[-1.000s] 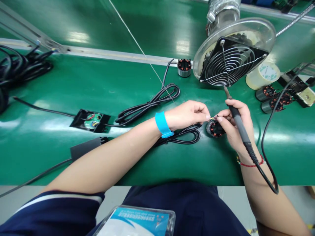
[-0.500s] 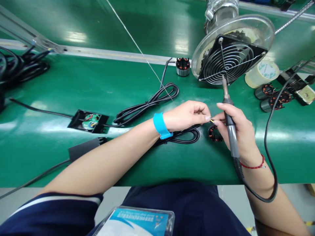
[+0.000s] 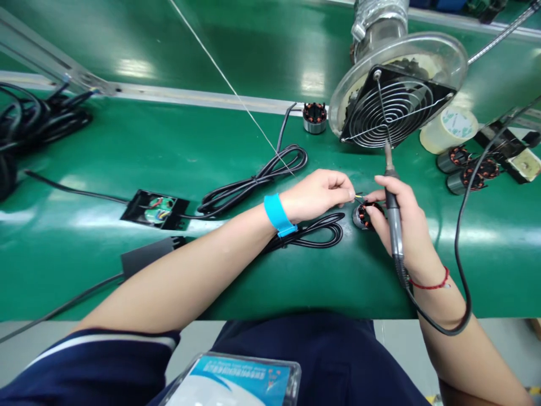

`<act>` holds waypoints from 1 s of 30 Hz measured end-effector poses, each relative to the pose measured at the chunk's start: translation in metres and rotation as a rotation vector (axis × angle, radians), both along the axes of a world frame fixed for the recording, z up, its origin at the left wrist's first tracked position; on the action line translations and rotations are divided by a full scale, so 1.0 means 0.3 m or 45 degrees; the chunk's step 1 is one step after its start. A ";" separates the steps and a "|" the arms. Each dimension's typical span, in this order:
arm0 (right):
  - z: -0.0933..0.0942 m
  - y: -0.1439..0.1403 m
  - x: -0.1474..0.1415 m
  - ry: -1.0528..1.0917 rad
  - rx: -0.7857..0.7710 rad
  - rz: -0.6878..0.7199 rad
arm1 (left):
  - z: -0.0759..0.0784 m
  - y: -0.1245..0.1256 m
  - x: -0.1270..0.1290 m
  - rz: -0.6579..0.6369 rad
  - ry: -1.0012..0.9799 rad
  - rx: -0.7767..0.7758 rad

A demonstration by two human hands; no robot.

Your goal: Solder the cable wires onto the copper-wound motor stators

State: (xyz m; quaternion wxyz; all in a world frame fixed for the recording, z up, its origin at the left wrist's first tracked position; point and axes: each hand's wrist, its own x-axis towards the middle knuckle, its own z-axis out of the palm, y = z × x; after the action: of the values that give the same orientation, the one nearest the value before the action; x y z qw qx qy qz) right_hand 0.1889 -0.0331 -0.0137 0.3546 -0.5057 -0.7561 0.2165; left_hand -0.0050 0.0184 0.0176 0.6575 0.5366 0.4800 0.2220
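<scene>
My left hand (image 3: 319,194), with a blue wrist strap (image 3: 276,215), pinches thin coloured wire ends (image 3: 359,197) just above a small motor stator (image 3: 364,216) with copper windings on the green belt (image 3: 169,146). My right hand (image 3: 401,225) grips a soldering iron (image 3: 393,211) by its black handle, tip pointing up and away, and its fingertips meet the same wires. The stator is partly hidden behind my right fingers. A bundled black cable (image 3: 315,234) lies under my left wrist.
A fume-extraction fan with wire grille (image 3: 395,104) stands behind my hands. A further stator (image 3: 314,117), several more stators (image 3: 465,169) and a tape roll (image 3: 450,129) lie at the right. Another coiled cable (image 3: 262,175), an open black box with circuit board (image 3: 155,208) and a black lid (image 3: 146,255) lie left.
The soldering iron swung from a slant to nearly upright in my right hand. Both hands stayed together at the wires over the stator, shifting only slightly.
</scene>
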 end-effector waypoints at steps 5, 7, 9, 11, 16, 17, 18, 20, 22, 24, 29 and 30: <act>-0.009 0.002 -0.021 0.056 -0.052 -0.053 | 0.001 0.002 0.001 0.003 -0.015 -0.014; 0.003 -0.002 -0.035 0.037 0.032 -0.111 | -0.004 0.003 0.000 -0.020 -0.017 -0.010; 0.021 -0.012 -0.050 -0.087 0.147 -0.149 | -0.012 0.004 0.000 -0.042 -0.020 0.009; 0.034 -0.025 -0.063 -0.200 0.227 -0.157 | -0.020 0.006 0.000 -0.046 -0.036 0.030; 0.027 -0.035 -0.068 -0.013 0.100 -0.148 | -0.025 0.008 0.003 -0.025 -0.102 -0.015; 0.022 -0.031 -0.064 0.055 0.051 -0.131 | -0.023 0.009 0.003 -0.030 -0.117 -0.043; 0.019 -0.026 -0.060 0.119 0.013 -0.113 | -0.022 0.010 0.003 -0.037 -0.132 -0.071; 0.016 -0.015 -0.049 0.220 -0.030 -0.083 | -0.020 0.012 0.000 -0.052 -0.163 -0.124; 0.020 -0.008 -0.038 0.249 -0.047 -0.068 | -0.021 0.014 -0.002 -0.054 -0.189 -0.157; 0.031 -0.005 -0.025 0.188 -0.042 -0.048 | -0.023 0.015 -0.003 -0.056 -0.217 -0.175; 0.054 -0.005 -0.006 -0.107 0.018 0.071 | -0.019 0.012 0.000 -0.072 -0.228 -0.184; 0.054 -0.005 -0.008 -0.120 0.019 0.093 | -0.017 0.012 0.001 -0.076 -0.222 -0.172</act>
State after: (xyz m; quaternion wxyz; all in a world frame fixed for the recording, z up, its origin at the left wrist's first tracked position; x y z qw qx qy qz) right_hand 0.1865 -0.0347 0.0024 0.3143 -0.4845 -0.7916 0.1996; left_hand -0.0048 0.0219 0.0125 0.7377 0.4837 0.4187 0.2155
